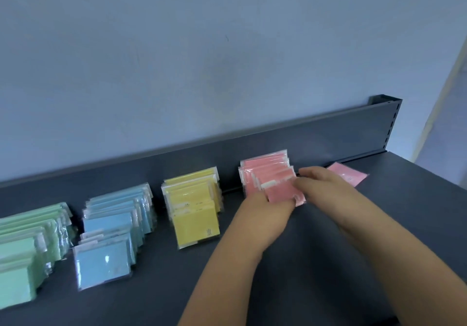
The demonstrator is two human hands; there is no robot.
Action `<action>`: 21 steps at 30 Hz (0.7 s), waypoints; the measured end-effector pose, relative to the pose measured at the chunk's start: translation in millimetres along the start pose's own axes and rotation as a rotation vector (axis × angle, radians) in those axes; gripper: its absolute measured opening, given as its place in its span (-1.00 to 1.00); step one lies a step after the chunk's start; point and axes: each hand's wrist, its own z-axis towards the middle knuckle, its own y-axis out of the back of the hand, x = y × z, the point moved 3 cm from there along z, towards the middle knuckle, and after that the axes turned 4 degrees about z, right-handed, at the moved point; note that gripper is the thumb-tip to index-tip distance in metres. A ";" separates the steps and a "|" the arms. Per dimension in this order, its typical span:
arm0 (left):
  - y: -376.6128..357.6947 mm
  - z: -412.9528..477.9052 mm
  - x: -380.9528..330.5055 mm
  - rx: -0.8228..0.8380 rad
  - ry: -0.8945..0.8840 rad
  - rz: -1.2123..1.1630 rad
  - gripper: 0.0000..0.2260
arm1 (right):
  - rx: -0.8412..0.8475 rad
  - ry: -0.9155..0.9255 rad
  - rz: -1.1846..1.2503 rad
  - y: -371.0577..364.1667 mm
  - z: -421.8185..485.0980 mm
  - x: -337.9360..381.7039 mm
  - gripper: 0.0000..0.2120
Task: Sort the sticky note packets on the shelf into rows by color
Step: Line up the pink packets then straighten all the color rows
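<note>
Pink packets in clear wrappers form the pink row (265, 171), the rightmost on the dark shelf (328, 262), and both hands are at its near end. The left hand (262, 206) grips the lower left edge of the front pink packet (280, 194) with curled fingers. The right hand (321, 184) pinches its right side, fingers bent over the upper corner. The packet leans back against the one behind it and touches it. Motion blur hides exactly where each fingertip sits.

The step in hand looks like seating this packet as the new front of the row. To do it well, I would set its bottom edge down on the shelf first, then square it with the packets behind so that it overlaps them as its neighbours do. The wrappers look glossy and probably slip, so the left hand should steady the row while the right lets go, or the leaning packets may fan out.

The green row (27, 249), blue row (113, 232) and yellow row (194, 206) each hold one colour. A loose pink packet (347, 174) lies flat to the right, near the back panel (303, 133), and likely comes next.
</note>
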 end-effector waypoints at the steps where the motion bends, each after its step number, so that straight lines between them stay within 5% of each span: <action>1: 2.7 -0.7 -0.3 -0.011 -0.009 0.046 -0.80 | 0.022 0.010 -0.013 -2.0 -3.5 1.8 -0.91; 4: 15.7 -3.9 -2.1 -0.170 -0.105 0.371 -0.67 | 0.012 0.123 -0.236 0.0 -14.3 6.0 -0.89; 9: 52.9 -19.3 -3.7 -0.452 -0.285 1.000 -0.39 | -0.043 0.326 -0.584 -6.5 -25.0 12.7 -0.41; 21: 110.6 -50.2 59.2 -0.507 -0.185 0.988 -0.32 | 0.028 0.413 -0.627 -64.6 -48.6 19.1 -0.39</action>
